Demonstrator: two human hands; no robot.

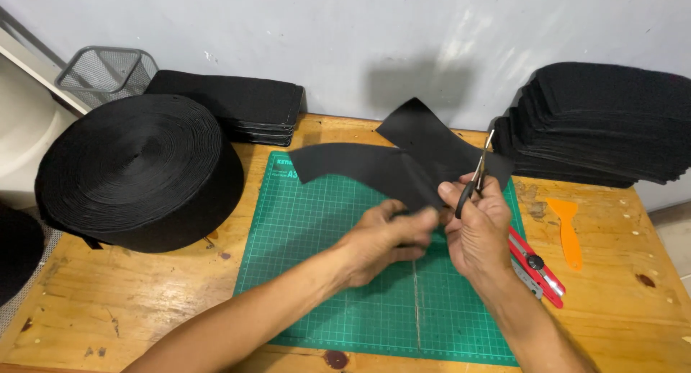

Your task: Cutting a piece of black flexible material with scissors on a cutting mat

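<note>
The left hand [385, 240] is closed on the lower end of a black fabric piece [403, 164], its fingers pinching the cloth just above the green cutting mat [309, 272]. The right hand [479, 232] sits just beside it at 3 o'clock, its fingers curled tight around a pair of scissors [479, 171] whose blades point up toward 12 o'clock and meet the fabric's edge. The fabric piece is held in the air over the upper middle of the mat; one strip of it stretches out toward 9 o'clock and another rises toward 12 o'clock.

The mat lies in the middle of the wooden surface [129, 308]. At 9 o'clock from the hands stands a large roll of black strap [140, 171], resting on the surface just beside the mat's left edge. Behind the roll, toward 11 o'clock, is a low stack of black pads [237, 103], and past it a wire mesh basket [104, 70] against the wall. At 2 o'clock a tall pile of black fabric sheets [604, 121] stands near the wall. A red utility knife [536, 265] lies at the mat's right edge, just under the right wrist, and an orange plastic scraper [568, 232] lies on the bare wood near it, toward 3 o'clock.
</note>
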